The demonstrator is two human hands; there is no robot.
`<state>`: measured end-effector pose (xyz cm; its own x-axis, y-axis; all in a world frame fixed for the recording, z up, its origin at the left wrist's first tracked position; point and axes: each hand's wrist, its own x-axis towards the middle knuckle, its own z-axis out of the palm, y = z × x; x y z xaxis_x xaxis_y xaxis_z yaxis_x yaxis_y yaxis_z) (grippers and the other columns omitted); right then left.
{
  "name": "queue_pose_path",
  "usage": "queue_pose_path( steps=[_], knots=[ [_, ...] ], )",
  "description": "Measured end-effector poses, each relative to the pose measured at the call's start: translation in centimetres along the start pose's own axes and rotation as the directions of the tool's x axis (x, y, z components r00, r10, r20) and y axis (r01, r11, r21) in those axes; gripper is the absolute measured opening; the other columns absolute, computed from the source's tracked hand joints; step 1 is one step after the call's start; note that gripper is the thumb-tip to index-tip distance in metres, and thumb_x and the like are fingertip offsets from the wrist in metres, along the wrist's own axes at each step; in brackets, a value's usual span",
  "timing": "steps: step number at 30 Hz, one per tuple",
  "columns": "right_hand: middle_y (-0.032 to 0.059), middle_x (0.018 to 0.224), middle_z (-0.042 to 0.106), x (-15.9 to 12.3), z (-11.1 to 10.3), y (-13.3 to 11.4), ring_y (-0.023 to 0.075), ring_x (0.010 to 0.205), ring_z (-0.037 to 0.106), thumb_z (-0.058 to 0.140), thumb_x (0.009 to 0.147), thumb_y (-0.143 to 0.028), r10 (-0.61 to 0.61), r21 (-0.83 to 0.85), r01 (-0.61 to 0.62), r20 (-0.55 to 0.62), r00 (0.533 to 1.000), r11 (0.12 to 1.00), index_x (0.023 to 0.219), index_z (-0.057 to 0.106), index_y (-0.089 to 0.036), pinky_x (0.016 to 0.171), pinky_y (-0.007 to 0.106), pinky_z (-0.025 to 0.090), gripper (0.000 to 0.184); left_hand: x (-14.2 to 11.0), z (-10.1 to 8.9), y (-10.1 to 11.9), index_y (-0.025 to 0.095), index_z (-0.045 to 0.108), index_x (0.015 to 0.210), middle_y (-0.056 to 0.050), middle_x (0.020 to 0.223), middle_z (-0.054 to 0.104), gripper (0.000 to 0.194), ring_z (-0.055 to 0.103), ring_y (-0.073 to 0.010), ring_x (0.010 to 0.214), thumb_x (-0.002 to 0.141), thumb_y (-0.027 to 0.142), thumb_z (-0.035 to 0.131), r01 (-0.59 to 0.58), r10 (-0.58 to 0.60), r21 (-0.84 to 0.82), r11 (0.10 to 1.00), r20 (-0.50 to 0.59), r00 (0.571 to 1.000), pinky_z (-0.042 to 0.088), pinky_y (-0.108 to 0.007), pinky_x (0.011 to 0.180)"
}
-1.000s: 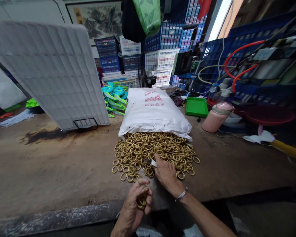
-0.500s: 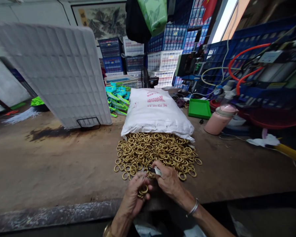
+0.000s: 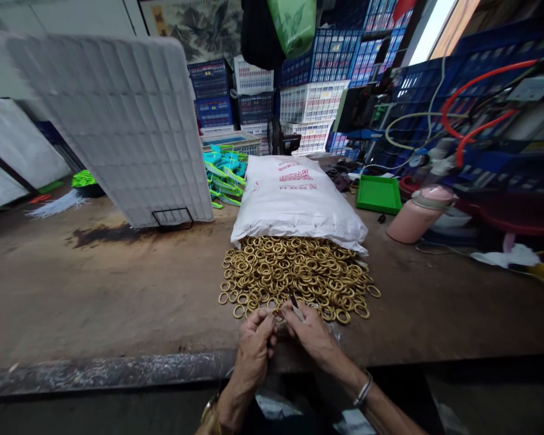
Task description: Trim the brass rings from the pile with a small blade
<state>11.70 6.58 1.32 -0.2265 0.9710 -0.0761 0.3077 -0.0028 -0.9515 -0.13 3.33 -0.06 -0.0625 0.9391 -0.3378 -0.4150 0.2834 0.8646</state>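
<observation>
My left hand [image 3: 254, 345] is closed at the near edge of the pile of gold-coloured rings [image 3: 294, 266]. Rings showed in its palm a moment before; its curled fingers now mostly hide them. My right hand [image 3: 316, 339] grips a small tool [image 3: 294, 302] with a dark, narrow tip and a pale handle, perhaps a small blade. The tip points up and away from me. Both sets of fingertips almost meet, and a tiny reddish-brown bit shows between them. Behind the pile a white sack [image 3: 294, 202] with red print lies over the rings' far side.
To the left stands a large pale ribbed panel [image 3: 127, 133] on a wire stand. Green and turquoise plastic pieces [image 3: 226, 175] lie beside the sack. On the right are a green tray [image 3: 379, 194] and a pink flask [image 3: 417, 214]. Stacked crates [image 3: 315, 103] rise behind.
My hands have come together at the fingertips. The left has turned, covering the rings in its palm. The tool's tip has swung from pointing left to pointing up. The whole view has shifted slightly.
</observation>
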Motion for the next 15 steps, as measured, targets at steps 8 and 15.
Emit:
queue_pose_path(
  steps=[8, 15],
  knots=[
    [-0.0076, 0.047, 0.040, -0.19, 0.54, 1.11, 0.0055, 0.038, 0.031, 0.041, 0.077, -0.044, 0.130, 0.158, -0.139, 0.065, 0.989, 0.978, 0.063, 0.043, -0.019, 0.038, 0.018, 0.026, 0.029, -0.62, 0.04, -0.07, 0.015, 0.053, 0.075, 0.005, 0.055, 0.049, 0.034, 0.032, -0.0022, 0.035, 0.067, 0.048, 0.059, -0.021, 0.012, 0.136, 0.991, 0.064, 0.998, 0.020, -0.014, 0.032],
    [-0.0047, 0.058, 0.045, -0.30, 0.01, 0.23, 0.0094, 0.057, 0.042, 0.043, 0.076, -0.032, -0.112, -0.178, 0.114, 0.022, 0.993, 0.977, 0.062, 0.047, -0.018, 0.056, 0.020, 0.035, 0.020, -0.88, -0.19, 0.13, 0.017, 0.045, 0.063, 0.007, 0.045, 0.042, 0.039, 0.029, -0.0026, 0.032, 0.070, 0.054, 0.052, 0.026, -0.044, 0.193, 0.981, 0.091, 0.995, 0.020, -0.015, 0.031]
  ],
)
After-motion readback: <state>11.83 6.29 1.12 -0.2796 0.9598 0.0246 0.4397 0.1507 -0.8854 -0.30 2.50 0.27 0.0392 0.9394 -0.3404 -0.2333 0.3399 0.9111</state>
